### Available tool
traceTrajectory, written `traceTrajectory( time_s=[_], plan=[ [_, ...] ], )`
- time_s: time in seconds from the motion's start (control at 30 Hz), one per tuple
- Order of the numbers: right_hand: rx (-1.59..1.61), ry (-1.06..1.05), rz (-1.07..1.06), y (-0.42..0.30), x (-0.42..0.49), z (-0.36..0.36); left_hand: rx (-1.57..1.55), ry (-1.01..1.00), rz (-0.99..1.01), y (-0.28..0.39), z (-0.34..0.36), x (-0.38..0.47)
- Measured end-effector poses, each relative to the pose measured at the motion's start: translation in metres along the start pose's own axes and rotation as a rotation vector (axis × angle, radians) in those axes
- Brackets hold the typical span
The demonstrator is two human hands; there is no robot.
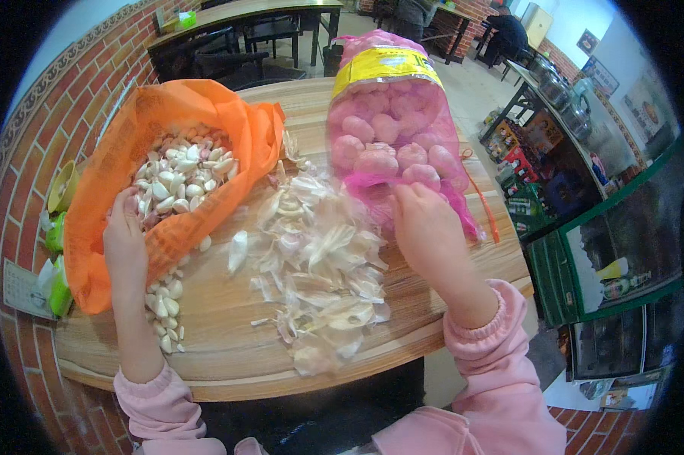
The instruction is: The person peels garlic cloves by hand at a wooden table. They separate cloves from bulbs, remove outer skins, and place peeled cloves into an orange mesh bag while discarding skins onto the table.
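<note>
On the left of the wooden table stands an orange fabric bag, its mouth spread wide over many garlic cloves. My left hand reaches over its near rim, fingertips against the cloves; whether they grip one is hidden. Whole garlic bulbs fill a pink mesh bag with a yellow printed band. At that bag's near end, my right hand has its fingers closed on the gathered mesh. Between both bags lies a heap of papery garlic skins. Peeled cloves lie beside my left forearm.
One large clove lies alone on the tabletop. A brick wall borders the left side, with green packets and a yellow bowl near it. An orange tie lies at the right. People sit and stand farther back.
</note>
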State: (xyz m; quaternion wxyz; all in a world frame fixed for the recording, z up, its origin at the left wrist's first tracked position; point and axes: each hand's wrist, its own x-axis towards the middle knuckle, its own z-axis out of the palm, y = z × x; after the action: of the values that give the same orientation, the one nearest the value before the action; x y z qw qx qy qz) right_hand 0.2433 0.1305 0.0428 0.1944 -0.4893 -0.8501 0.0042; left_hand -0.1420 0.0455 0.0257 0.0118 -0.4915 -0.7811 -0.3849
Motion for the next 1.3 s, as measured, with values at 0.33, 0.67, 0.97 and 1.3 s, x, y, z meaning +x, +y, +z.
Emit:
traceTrajectory(
  time_s=[0.33, 0.67, 0.97, 1.3],
  plan=[
    [-0.192, 0.176, -0.088, 0.027, 0.041, 0.043, -0.15, -0.601, 0.712, 0.116, 0.023, -0.112],
    [0.136, 0.175, -0.022, 0.015, 0.022, -0.004, -0.103, -0.58, 1.082, 0.118, 0.071, -0.145],
    [0.338, 0.292, -0.049, -0.03, -0.004, -0.037, -0.599, -0.478, 0.606, 0.119, 0.044, -0.116],
    [0.478, 0.274, -0.661, -0.048, -0.015, 0.004, -1.546, -1.039, -0.568, 0.113, 0.058, -0.12]
  ],
)
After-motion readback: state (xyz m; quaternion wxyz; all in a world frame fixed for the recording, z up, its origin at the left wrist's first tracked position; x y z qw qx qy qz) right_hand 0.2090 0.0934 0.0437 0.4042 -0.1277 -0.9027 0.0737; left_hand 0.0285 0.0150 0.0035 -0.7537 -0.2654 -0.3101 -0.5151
